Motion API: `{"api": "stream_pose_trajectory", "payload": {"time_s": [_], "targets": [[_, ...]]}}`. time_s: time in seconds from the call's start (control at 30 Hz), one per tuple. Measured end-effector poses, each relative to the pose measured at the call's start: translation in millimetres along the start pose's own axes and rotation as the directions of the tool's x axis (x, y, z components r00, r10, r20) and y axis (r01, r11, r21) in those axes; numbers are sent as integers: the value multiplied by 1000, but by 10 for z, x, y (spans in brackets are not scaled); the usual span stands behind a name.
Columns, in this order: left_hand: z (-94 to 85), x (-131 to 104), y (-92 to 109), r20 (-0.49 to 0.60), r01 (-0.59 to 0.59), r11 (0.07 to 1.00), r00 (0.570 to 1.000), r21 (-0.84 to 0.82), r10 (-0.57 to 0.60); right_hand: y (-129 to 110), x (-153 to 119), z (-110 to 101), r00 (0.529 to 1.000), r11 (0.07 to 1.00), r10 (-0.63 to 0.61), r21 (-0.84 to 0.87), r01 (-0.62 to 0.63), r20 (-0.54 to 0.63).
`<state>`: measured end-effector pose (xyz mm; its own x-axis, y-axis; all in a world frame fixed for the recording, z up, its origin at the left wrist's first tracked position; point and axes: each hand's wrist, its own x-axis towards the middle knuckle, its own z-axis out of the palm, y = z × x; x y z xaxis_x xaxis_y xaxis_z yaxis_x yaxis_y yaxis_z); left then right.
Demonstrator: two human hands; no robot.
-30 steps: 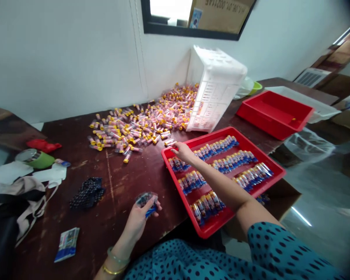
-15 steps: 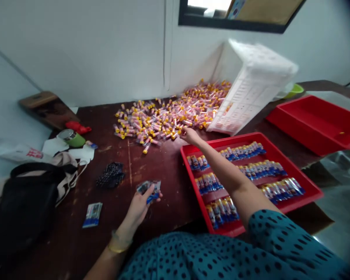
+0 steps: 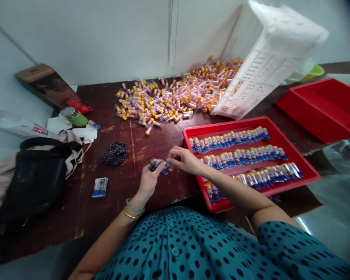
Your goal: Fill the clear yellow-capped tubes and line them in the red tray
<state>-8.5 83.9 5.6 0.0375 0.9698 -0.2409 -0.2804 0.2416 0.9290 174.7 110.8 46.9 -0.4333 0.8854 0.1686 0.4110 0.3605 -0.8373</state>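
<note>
My left hand [image 3: 148, 182] is closed around some small blue printed wrappers [image 3: 161, 165] above the table. Close against them, my right hand [image 3: 189, 161] pinches a small clear tube with a yellow cap [image 3: 175, 157]; the fingers partly hide it. Toward the wall spreads a heap of pink tubes with yellow caps [image 3: 166, 101]. To my right, a red tray [image 3: 306, 169] holds rows of tubes in blue printed wrappers [image 3: 230, 159]. A small stack of blue printed wrappers [image 3: 99, 187] lies left of my left hand.
A white plastic basket [image 3: 259, 66] leans over the heap. Farther right stands another red tray [image 3: 317, 112]. At the left are a black bag [image 3: 32, 179], a dark patterned cloth [image 3: 114, 153], a green-sided jar [image 3: 74, 116] and a brown board [image 3: 46, 83].
My right hand has come back from the heap toward me, with a yellow-capped tube, to meet my left hand. The left hand still holds the wrappers. The camera view has shifted.
</note>
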Motion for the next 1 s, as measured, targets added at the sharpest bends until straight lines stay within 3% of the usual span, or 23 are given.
{"api": "stream_pose_trajectory", "payload": {"time_s": [0.13, 0.23, 0.4, 0.47, 0.57, 0.67, 0.8, 1.0], "targets": [[-52, -46, 65, 155, 95, 989, 982, 112, -112, -20, -70, -123, 995, 998, -39, -52, 44, 93], [-63, -54, 54, 156, 90, 990, 982, 113, -107, 4, -141, -222, 996, 998, -68, 13, 67, 60], [-35, -46, -12, 108, 26, 996, 994, 89, -35, 87, -225, -384, 978, 914, 144, 398, -73, -153], [-15, -44, -20, 104, 36, 995, 994, 88, -45, 74, -243, -431, 966, 853, 208, 512, -103, -152], [17, -48, -4, 120, 67, 996, 990, 64, -74, 23, -255, -450, 973, 812, 203, 573, -105, -109], [36, -62, 37, 164, 129, 992, 978, 6, -129, 7, -255, -429, 981, 819, 169, 567, -88, -92], [52, -91, 71, 261, 278, 960, 930, -44, -257, 53, -267, -403, 981, 864, 165, 495, -95, -100], [149, -161, 30, 291, 276, 961, 919, 9, -267, 53, -408, -235, 959, 929, 200, 351, -120, -202]]}}
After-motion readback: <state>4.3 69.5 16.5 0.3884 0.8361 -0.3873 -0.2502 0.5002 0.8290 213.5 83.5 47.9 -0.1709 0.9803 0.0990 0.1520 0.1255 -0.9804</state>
